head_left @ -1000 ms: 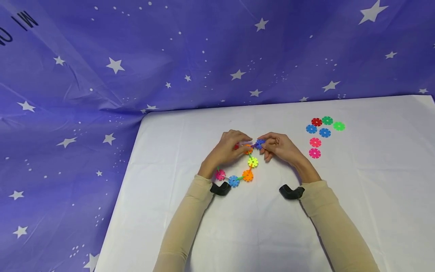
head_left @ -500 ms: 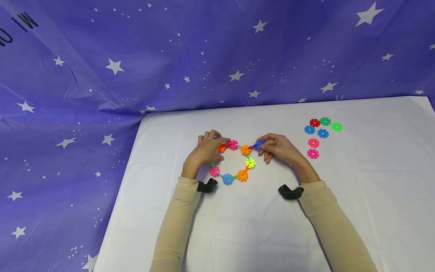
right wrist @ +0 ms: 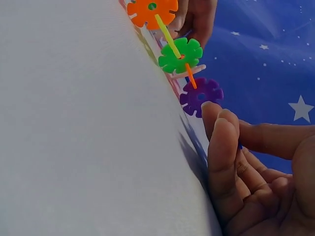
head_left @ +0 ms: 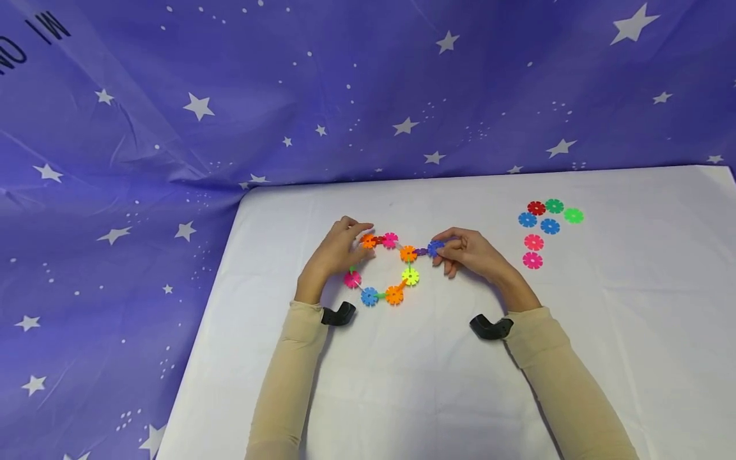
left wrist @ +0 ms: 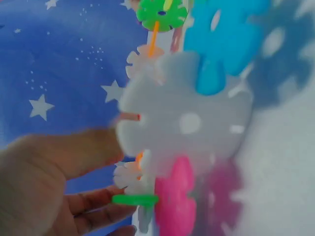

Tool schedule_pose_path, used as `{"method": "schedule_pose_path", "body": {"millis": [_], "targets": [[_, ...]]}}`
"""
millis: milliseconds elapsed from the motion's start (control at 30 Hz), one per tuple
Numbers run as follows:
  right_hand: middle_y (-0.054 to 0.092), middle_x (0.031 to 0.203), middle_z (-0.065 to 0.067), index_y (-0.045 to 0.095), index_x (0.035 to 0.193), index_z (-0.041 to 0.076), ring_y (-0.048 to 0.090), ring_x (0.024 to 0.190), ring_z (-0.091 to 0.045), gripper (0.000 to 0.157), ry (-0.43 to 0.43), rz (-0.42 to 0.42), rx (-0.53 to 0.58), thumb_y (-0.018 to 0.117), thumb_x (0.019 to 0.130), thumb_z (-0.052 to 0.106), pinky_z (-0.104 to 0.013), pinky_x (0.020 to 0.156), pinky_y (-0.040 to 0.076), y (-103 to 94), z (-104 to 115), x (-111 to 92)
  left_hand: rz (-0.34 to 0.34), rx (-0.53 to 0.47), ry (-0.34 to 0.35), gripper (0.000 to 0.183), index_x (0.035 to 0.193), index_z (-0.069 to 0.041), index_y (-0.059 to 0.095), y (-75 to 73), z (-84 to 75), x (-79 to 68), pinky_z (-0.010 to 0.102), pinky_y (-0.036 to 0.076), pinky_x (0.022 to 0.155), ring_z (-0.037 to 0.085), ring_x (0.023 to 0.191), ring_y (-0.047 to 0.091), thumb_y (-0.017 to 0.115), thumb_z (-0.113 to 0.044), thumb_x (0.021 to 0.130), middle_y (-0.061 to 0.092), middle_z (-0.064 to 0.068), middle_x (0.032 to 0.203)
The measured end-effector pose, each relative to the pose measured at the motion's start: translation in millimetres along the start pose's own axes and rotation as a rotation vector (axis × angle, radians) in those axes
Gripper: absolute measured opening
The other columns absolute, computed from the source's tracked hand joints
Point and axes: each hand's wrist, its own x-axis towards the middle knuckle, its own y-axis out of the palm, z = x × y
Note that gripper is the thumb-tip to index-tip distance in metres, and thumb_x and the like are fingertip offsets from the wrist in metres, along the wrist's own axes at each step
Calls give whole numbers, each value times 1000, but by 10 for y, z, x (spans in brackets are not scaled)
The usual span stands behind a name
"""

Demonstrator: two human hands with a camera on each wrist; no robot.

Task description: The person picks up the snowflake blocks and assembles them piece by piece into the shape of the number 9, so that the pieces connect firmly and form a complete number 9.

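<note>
A ring of plastic snowflake discs, joined by upright discs, lies on the white table. It includes a yellow disc (head_left: 410, 276), an orange disc (head_left: 393, 295) and a pink disc (head_left: 390, 240). My left hand (head_left: 332, 252) is at the ring's upper left, thumb and index finger spread apart around another orange disc (head_left: 368, 241). In the left wrist view a white disc (left wrist: 187, 118) hides the thumb's tip. My right hand (head_left: 468, 249) pinches a dark blue disc (head_left: 435, 248), mostly hidden by the fingers in the right wrist view. A purple disc (right wrist: 201, 96) joins it to the ring.
Several loose discs lie at the right back: a red disc (head_left: 536, 208), green ones, blue ones and pink ones, such as the lower pink disc (head_left: 533, 260). A blue star-print cloth (head_left: 345, 96) hangs behind the white table (head_left: 437, 383).
My left hand has moved left and uncovered the ring's upper part. The ring has shifted left and spread into a rounder shape. My right hand keeps pinching the dark blue disc, nearly still.
</note>
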Motion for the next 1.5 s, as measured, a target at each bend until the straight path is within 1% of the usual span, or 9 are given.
{"method": "schedule_pose_path", "body": {"millis": [67, 233, 500, 667, 800, 933, 1133, 1300, 1500], "targets": [[73, 90, -17, 48, 130, -5, 65, 58, -18, 37, 6, -15, 11, 57, 99, 13, -32, 62, 58, -8, 7, 3, 28, 20, 14, 74, 145, -19, 48, -5, -24, -68, 47, 36, 106, 31, 125, 42, 79, -39, 82, 43, 14, 139], [74, 88, -13, 48, 131, -4, 65, 57, -16, 37, 10, -30, 45, 56, 99, 13, -31, 61, 58, -24, 18, 2, 174, -11, 56, 113, 155, -22, 28, -3, -79, -197, 54, 25, 110, 32, 143, 24, 88, -52, 65, 21, 14, 159], [73, 92, -17, 48, 133, -3, 65, 57, -16, 39, 24, -51, 26, 57, 99, 13, -31, 61, 58, 0, 0, -20, 205, 5, 19, 108, 156, -18, 26, -5, -62, -241, 53, 23, 113, 29, 142, 26, 83, -53, 71, 27, 10, 157], [72, 96, -23, 45, 131, -6, 65, 57, -16, 40, 19, -43, 18, 58, 99, 13, -30, 61, 58, -6, 15, -20, 119, 5, 54, 99, 154, -14, 32, -8, -175, -211, 47, 26, 105, 28, 139, 29, 79, -54, 76, 33, 10, 154], [71, 99, -26, 42, 130, -8, 65, 57, -17, 40, 29, -18, 17, 59, 98, 10, -30, 62, 58, -27, 24, -42, -28, 28, 150, 68, 142, -13, 51, 80, -455, -65, 43, 31, 100, 27, 130, 42, 73, -44, 86, 51, 8, 140], [71, 98, -26, 40, 129, -8, 66, 56, -17, 39, 35, 1, 54, 59, 97, 6, -30, 61, 58, 9, 10, -44, -110, 79, 203, 39, 126, -16, 66, 277, -673, 88, 41, 34, 98, 22, 117, 53, 67, -36, 93, 63, 2, 124], [71, 99, -28, 39, 127, -8, 66, 56, -16, 37, 24, 13, 63, 57, 97, 4, -31, 59, 58, 93, -4, -26, -137, 92, 200, 24, 112, -18, 74, 444, -693, 173, 37, 38, 92, 18, 103, 59, 66, -32, 94, 69, -2, 109], [71, 99, -28, 39, 125, -8, 66, 56, -16, 36, 14, -2, 45, 58, 97, 4, -30, 59, 58, 98, -2, -5, -183, 65, 207, 19, 102, -19, 77, 492, -673, 213, 34, 39, 87, 16, 96, 62, 67, -32, 93, 71, -5, 100], [71, 98, -27, 41, 125, -8, 66, 55, -16, 36, 19, -23, 62, 58, 97, 5, -31, 57, 57, 100, 7, -2, -204, 18, 227, 16, 100, -20, 78, 525, -635, 243, 33, 41, 86, 14, 93, 63, 69, -30, 92, 71, -6, 98]]}}
